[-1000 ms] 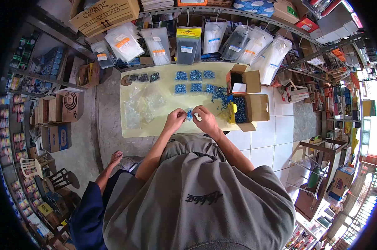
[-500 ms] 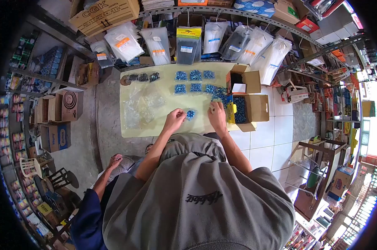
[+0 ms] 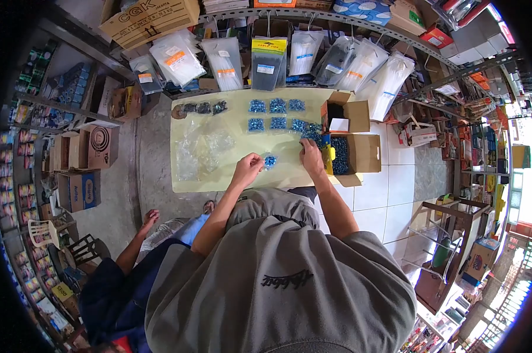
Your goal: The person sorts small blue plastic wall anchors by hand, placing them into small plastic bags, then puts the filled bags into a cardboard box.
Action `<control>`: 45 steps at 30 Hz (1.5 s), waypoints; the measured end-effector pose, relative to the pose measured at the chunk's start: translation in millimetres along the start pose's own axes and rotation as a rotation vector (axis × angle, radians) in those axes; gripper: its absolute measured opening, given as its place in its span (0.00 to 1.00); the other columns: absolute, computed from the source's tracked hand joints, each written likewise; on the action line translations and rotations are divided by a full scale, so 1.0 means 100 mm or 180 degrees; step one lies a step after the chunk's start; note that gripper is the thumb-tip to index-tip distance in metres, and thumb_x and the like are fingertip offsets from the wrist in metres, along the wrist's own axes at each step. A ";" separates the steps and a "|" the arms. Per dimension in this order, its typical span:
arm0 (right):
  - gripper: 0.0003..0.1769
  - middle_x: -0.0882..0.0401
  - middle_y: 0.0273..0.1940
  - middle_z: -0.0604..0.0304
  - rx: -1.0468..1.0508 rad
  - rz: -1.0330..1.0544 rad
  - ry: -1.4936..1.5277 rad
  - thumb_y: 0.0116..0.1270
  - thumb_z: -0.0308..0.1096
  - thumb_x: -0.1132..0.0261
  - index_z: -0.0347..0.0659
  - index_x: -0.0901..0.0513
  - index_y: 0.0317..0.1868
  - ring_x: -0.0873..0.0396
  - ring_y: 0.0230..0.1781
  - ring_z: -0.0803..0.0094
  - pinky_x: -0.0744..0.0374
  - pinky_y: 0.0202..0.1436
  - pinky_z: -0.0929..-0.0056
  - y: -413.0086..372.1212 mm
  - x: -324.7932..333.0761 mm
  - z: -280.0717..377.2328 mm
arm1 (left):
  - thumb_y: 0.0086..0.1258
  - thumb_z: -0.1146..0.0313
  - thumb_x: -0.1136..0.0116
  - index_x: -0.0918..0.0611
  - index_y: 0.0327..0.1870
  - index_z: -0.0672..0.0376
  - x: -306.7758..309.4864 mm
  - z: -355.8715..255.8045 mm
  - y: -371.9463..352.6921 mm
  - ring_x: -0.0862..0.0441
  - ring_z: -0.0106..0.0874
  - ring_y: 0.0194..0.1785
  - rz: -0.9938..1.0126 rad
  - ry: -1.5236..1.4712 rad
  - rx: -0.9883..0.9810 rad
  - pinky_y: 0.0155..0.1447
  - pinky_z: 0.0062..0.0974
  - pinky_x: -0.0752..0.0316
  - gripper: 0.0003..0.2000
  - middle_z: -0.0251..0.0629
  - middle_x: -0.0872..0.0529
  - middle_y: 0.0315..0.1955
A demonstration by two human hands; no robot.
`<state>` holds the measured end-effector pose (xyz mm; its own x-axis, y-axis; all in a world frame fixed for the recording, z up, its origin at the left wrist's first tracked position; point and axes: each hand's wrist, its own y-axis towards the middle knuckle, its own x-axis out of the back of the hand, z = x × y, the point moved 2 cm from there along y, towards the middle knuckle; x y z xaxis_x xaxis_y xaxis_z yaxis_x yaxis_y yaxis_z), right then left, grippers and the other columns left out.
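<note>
On the pale yellow table (image 3: pixel 242 184), the small bag (image 3: pixel 270 162) of blue pieces lies near the middle, just right of the person's left hand (image 3: pixel 248 169). That hand's thumb and fingertips are pinched together on the bag's left edge. The right hand (image 3: pixel 312 157) is apart from the bag, farther right, its fingers bent down at the near edge of the loose pile (image 3: pixel 313 135) of blue pieces. The back of the hand covers the fingertips, so I cannot tell whether they grasp a piece.

Beyond the bag sit blue packets (image 3: pixel 278 106) in two rows of three; the rightmost of the near row lies right against the pile. At the table's right end stand two open boxes, one behind the other. The near box (image 3: pixel 369 152) is filled with blue pieces and has a yellow patch on its left side; the far box (image 3: pixel 357 115) holds something dark, with a white card (image 3: pixel 339 125) at its near side.

Clear bags (image 3: pixel 204 147) are spread over the table's left part, and past them lie three dark packets (image 3: pixel 203 108) beside a brown round thing (image 3: pixel 178 111). Packs of cable ties (image 3: pixel 269 67) hang along the shelf at the far side. To the near left is another person in a navy shirt (image 3: pixel 116 294), one hand (image 3: pixel 151 218) held out well away from the table.
</note>
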<state>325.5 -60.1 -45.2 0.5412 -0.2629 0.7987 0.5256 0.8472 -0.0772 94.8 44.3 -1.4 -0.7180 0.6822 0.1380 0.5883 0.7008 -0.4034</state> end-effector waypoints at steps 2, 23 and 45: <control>0.13 0.24 0.41 0.41 0.0269 -0.0206 0.0008 0.56 0.22 0.42 0.35 0.19 0.43 0.21 0.40 0.43 0.21 0.44 0.52 0.01 -0.02 0.02 | 0.67 0.67 0.41 0.20 0.36 0.64 0.00 0.01 0.00 0.21 0.21 0.28 0.0008 -0.0003 -0.0015 0.33 0.21 0.28 0.08 0.34 0.17 0.24; 0.12 0.16 0.33 0.56 0.0109 0.0394 0.1740 0.54 0.27 0.32 0.39 0.19 0.40 0.16 0.32 0.69 0.19 0.39 0.71 -0.13 0.28 0.67 | 0.70 0.68 0.43 0.21 0.37 0.63 -0.02 -0.01 0.00 0.24 0.20 0.29 0.0067 0.0198 0.0017 0.33 0.19 0.29 0.07 0.30 0.20 0.24; 0.15 0.18 0.37 0.56 0.0404 0.0071 0.1490 0.55 0.28 0.29 0.39 0.19 0.44 0.19 0.34 0.64 0.21 0.37 0.69 -0.24 0.20 0.74 | 0.66 0.68 0.41 0.19 0.36 0.65 -0.01 0.04 -0.02 0.21 0.22 0.28 0.0022 0.0032 0.0002 0.35 0.22 0.27 0.08 0.34 0.17 0.24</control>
<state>275.1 -51.6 16.4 0.8039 -0.3988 0.4412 0.4420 0.8970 0.0055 92.6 41.4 -4.1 -0.7101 0.6891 0.1444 0.5930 0.6959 -0.4051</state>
